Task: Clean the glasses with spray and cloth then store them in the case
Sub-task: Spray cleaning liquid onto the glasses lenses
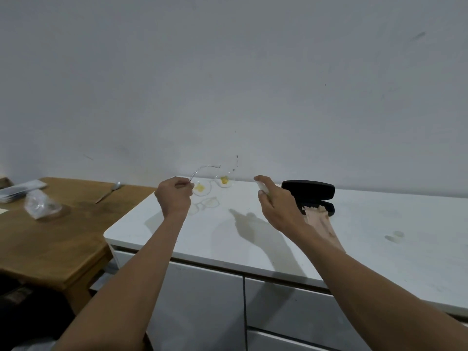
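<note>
My left hand pinches one arm of a pair of clear-framed glasses and holds them up above the white counter. Both lenses carry yellow smears. My right hand grips a small white spray bottle, index finger raised over its top, just right of the glasses. A black glasses case lies open behind my right hand. A beige cloth hangs out of the case onto the counter, partly hidden by my right wrist.
A wooden table adjoins the counter on the left, bearing a crumpled plastic bag, a spoon and a stack of papers. Grey drawers sit below the counter. A wall stands right behind.
</note>
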`<state>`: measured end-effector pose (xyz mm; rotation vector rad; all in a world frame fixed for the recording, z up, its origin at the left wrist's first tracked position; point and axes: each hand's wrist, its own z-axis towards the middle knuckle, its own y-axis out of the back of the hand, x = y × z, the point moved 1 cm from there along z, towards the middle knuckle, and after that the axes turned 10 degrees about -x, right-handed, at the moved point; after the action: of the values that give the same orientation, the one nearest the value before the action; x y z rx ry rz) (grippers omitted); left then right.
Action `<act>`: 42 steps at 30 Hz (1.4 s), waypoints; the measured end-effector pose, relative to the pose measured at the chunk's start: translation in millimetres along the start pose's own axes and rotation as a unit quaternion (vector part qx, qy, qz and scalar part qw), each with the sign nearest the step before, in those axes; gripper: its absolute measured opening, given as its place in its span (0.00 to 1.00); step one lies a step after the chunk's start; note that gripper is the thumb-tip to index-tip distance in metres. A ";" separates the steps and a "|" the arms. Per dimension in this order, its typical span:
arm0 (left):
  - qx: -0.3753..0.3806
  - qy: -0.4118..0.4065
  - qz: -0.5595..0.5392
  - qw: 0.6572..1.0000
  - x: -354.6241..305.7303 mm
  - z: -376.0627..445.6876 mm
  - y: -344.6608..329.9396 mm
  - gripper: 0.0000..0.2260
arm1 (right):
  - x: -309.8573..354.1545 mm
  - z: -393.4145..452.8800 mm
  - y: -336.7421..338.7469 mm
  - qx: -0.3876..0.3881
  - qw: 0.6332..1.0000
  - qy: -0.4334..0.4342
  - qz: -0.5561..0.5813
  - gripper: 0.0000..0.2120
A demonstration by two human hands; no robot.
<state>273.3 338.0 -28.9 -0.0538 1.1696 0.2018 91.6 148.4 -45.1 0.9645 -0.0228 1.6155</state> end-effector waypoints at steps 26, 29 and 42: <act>0.049 0.000 -0.081 0.996 -20.7 1.2 -3.8 0.03 | 33.9 26.4 -38.4 -0.055 0.994 0.099 -0.010 0.19; 0.048 0.003 -0.086 0.995 -17.1 2.0 -3.0 0.04 | 35.0 27.4 -40.0 -0.060 0.993 0.098 -0.021 0.16; 0.045 0.017 -0.091 0.995 -14.3 5.8 -2.9 0.04 | 45.7 20.4 -50.7 -0.062 0.994 0.093 0.014 0.20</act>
<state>273.7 334.2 -13.7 -0.0849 1.1990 -0.0122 146.7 190.7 -28.9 0.7177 -0.0094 1.7039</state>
